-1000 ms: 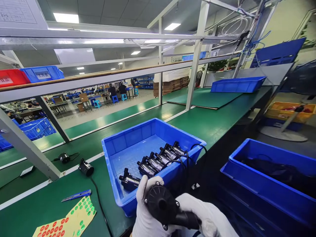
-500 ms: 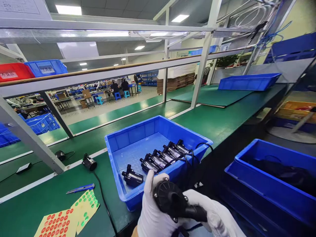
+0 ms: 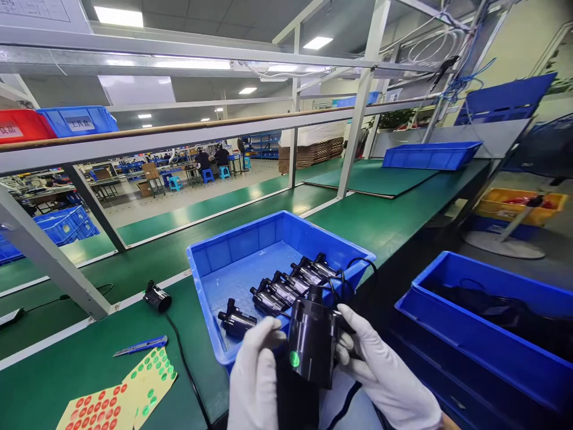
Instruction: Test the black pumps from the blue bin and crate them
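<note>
left of the tray [image 3: 237, 251] come the red sheet [image 3: 96, 413], the knife [image 3: 142, 346] and the green sheet [image 3: 150, 382]. the green sheet has bare patches, so some dots have probably been used. farther back, also left of the tray, a loose pump [image 3: 157, 298] lies on its side with no dot in view; it may be one left unmarked. inside the tray, one pump [image 3: 237, 319] lies apart and about five more form a row [image 3: 286, 288] to its right; whether those are marked cannot be told. in front of the tray, the left hand [image 3: 256, 376] is half curled beside the held pump [image 3: 312, 346]; contact there cannot be told. that pump bears a green dot [image 3: 294, 359], so its marking looks done. the right hand [image 3: 380, 367] grips its right side.

writing: above and left of the tray, the red box [image 3: 38, 122] has a label cut off by the edge of view, ending in 品; the blue box [image 3: 101, 119] reads 工具盒. the dots' print is too small to read; no brand shows.
</note>
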A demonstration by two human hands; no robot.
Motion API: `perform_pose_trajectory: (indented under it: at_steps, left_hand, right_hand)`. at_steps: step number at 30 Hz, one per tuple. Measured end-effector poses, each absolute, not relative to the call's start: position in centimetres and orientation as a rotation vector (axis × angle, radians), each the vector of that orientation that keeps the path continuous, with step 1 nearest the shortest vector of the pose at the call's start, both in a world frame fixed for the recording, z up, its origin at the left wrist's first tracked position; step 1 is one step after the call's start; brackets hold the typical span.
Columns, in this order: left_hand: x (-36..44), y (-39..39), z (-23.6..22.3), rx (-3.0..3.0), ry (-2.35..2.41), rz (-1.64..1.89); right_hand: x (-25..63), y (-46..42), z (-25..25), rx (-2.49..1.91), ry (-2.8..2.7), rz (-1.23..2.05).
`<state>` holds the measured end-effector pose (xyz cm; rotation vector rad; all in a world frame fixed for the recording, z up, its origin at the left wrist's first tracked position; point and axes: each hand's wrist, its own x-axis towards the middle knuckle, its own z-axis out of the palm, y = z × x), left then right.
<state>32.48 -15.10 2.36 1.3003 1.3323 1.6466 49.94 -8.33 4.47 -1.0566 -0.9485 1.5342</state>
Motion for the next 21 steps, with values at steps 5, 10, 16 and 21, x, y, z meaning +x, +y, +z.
perform_pose_trajectory:
  at_steps: [5, 10, 16, 21]
  left_hand:
    - [35.6, -14.3, 1.4, 1.031, 1.244, 1.571]
    - [35.6, -12.5, 1.0, 0.589, 0.438, 1.311]
    - [35.3, -12.5, 1.7, 0.322, 0.154, 1.189]
    - [35.2, -13.7, 2.6, 0.748, 0.493, 1.268]
  right_hand:
    - [49.1, -9.9, 6.7, -1.045, -1.552, 1.263]
    - [50.4, -10.3, 8.5, -0.784, -1.811, 1.364]
    - [50.9, -9.9, 8.5, -1.255, -2.012, 0.705]
    - [49.0, -10.9, 6.5, -1.000, -2.209, 0.385]
